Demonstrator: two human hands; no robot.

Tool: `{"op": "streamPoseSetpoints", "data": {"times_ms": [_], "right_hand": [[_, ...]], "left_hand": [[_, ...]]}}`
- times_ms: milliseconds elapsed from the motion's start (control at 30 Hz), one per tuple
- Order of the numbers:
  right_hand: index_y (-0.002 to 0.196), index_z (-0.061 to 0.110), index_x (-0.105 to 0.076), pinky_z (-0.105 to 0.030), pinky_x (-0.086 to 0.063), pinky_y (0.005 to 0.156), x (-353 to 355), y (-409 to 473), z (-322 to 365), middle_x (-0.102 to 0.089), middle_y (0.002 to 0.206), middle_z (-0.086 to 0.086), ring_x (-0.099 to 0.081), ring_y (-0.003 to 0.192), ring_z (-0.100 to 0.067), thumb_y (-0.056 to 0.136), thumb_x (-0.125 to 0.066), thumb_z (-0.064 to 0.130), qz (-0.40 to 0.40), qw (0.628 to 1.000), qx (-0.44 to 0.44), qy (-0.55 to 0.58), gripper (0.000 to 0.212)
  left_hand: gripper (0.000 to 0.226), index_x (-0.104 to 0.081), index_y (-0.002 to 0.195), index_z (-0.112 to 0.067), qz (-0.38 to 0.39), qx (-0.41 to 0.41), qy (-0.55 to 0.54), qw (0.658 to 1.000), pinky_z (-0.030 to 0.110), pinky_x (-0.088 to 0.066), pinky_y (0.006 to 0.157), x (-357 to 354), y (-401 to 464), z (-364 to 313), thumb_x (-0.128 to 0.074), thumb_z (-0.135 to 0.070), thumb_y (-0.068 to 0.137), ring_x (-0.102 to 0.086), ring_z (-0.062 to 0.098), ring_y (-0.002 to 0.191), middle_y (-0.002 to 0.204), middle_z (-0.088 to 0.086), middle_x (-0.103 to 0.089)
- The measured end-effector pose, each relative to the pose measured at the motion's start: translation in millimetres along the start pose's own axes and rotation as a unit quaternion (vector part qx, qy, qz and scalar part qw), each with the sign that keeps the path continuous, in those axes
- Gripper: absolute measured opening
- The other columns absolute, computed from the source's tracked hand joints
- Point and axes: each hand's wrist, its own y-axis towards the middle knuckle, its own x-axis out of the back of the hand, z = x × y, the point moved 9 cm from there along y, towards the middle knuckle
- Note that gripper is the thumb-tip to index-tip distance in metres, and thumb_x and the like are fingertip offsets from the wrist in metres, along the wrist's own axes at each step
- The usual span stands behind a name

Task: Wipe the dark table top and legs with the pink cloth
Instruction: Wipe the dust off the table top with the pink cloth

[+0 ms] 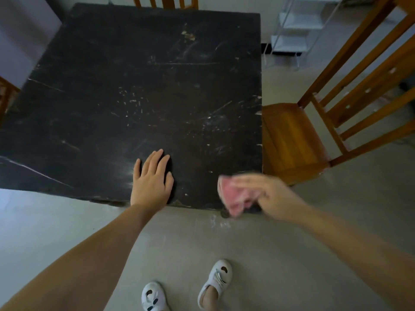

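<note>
Head view: looking down on a dark square worktop with a person standing at its near edge.
Pink cloth: bunched and lying at the near right corner of the worktop, part of it hanging past the near edge; it is blurred.
Right hand: holding the pink cloth, fingers lying over its top and pointing left; the hand is blurred, so the exact grip is hard to read.
Left hand: resting flat on the worktop just inside the near edge, fingers straight and slightly spread, holding nothing.
Worktop: dark surface showing many pale scratches and scuffs, with a chipped patch near the far side.
Wooden chair: standing just beside the right edge of the worktop, its slatted back leaning away to the right.
Second chair: only the slats showing beyond the far edge.
White wire rack: standing on the floor at upper right, well apart from the worktop; its shelves are showing nothing I can make out.
White shoes: on the grey floor below the worktop's near edge.
</note>
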Motion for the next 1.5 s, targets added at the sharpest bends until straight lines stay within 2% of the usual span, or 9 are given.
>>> {"op": "streamPoseSetpoints", "data": {"times_ms": [200, 367, 467, 600, 733, 967, 1133, 1300, 1500], "right_hand": [[0.141, 0.024, -0.039, -0.035, -0.015, 0.116, 28, 77, -110, -0.027, 0.154, 0.001, -0.02, 0.143, -0.018, 0.09, -0.044, -0.01, -0.072, 0.964, -0.256, -0.004, 0.061], [0.138, 0.017, -0.045, -0.057, -0.022, 0.112, -61, 55, 16, -0.031, 0.151, -0.008, -0.021, 0.142, -0.031, 0.091, -0.047, 0.007, 0.069, 0.996, -0.05, -0.017, 0.048], [0.132, 0.017, -0.052, -0.034, -0.029, 0.114, -45, 55, 49, -0.044, 0.144, -0.003, -0.036, 0.134, -0.012, 0.09, -0.044, -0.006, 0.097, 0.987, -0.009, 0.131, 0.049], [0.13, 0.009, -0.053, -0.007, -0.033, 0.1, 42, 109, -49, -0.054, 0.129, 0.003, -0.05, 0.121, -0.009, 0.092, -0.038, -0.009, -0.095, 0.956, -0.212, 0.179, 0.045], [0.146, 0.025, -0.028, -0.037, -0.015, 0.115, 12, 141, -112, -0.017, 0.157, -0.003, -0.013, 0.144, -0.026, 0.086, -0.043, -0.013, -0.03, 0.925, -0.378, 0.01, 0.073], [0.149, 0.031, -0.016, -0.04, 0.008, 0.116, -81, 108, 20, -0.002, 0.159, 0.003, 0.005, 0.146, -0.025, 0.092, -0.044, 0.01, 0.013, 0.97, -0.219, -0.1, 0.067], [0.142, 0.027, -0.035, -0.046, -0.03, 0.107, -96, 50, 45, -0.041, 0.147, -0.004, -0.035, 0.136, -0.028, 0.08, -0.061, 0.045, -0.036, 0.952, -0.256, -0.167, 0.069], [0.136, 0.023, -0.04, -0.041, -0.047, 0.093, -96, 4, 40, -0.051, 0.138, -0.003, -0.04, 0.126, -0.023, 0.054, -0.089, 0.022, -0.097, 0.942, -0.28, -0.158, 0.096], [0.128, 0.015, -0.055, -0.044, -0.048, 0.098, -76, -88, 21, -0.056, 0.133, -0.008, -0.051, 0.123, -0.027, 0.071, -0.075, -0.004, -0.317, 0.871, -0.367, -0.08, 0.063]], "left_hand": [[0.053, -0.034, 0.139, -0.016, -0.006, 0.002, -0.003, 1.0, 0.042, -0.003, 0.116, 1, -1, 1, -0.022, -0.036, 0.092, -0.018, 0.02, 0.14, 0.15, 0.004, -0.028], [0.06, -0.036, 0.138, -0.014, -0.005, 0.0, -0.001, 1.0, 0.042, -0.003, 0.115, 2, 0, 1, -0.014, -0.039, 0.088, -0.02, 0.02, 0.139, 0.15, 0.005, -0.029], [0.063, -0.036, 0.138, -0.014, -0.005, -0.003, -0.003, 1.0, 0.043, -0.004, 0.115, 2, 0, 2, -0.011, -0.041, 0.087, -0.019, 0.019, 0.139, 0.15, 0.004, -0.029], [0.058, -0.033, 0.14, -0.018, 0.0, -0.007, 0.0, 1.0, 0.042, -0.002, 0.116, -1, 1, 4, -0.013, -0.041, 0.091, -0.015, 0.017, 0.141, 0.151, 0.002, -0.026], [0.056, -0.031, 0.141, -0.019, -0.005, -0.016, -0.012, 1.0, 0.041, 0.001, 0.116, -2, 1, 4, -0.014, -0.041, 0.092, -0.013, 0.016, 0.141, 0.152, 0.001, -0.024], [0.065, -0.039, 0.137, -0.01, -0.004, -0.032, -0.07, 0.997, 0.042, -0.004, 0.113, 1, 1, 8, -0.011, -0.041, 0.087, -0.026, 0.019, 0.138, 0.146, 0.005, -0.036], [0.066, -0.036, 0.139, -0.012, 0.016, -0.083, -0.099, 0.991, 0.043, 0.001, 0.114, 3, -1, 5, -0.009, -0.042, 0.087, -0.021, 0.017, 0.14, 0.148, 0.003, -0.032], [0.047, -0.046, 0.132, -0.012, 0.012, -0.188, -0.077, 0.979, 0.044, -0.003, 0.114, 2, -11, -12, -0.033, -0.033, 0.092, -0.032, 0.018, 0.135, 0.141, 0.004, -0.043], [0.038, -0.057, 0.118, -0.012, -0.006, -0.478, -0.11, 0.871, 0.05, -0.023, 0.105, -18, -99, -85, -0.041, -0.024, 0.085, -0.038, 0.019, 0.127, 0.132, 0.006, -0.054]]}}
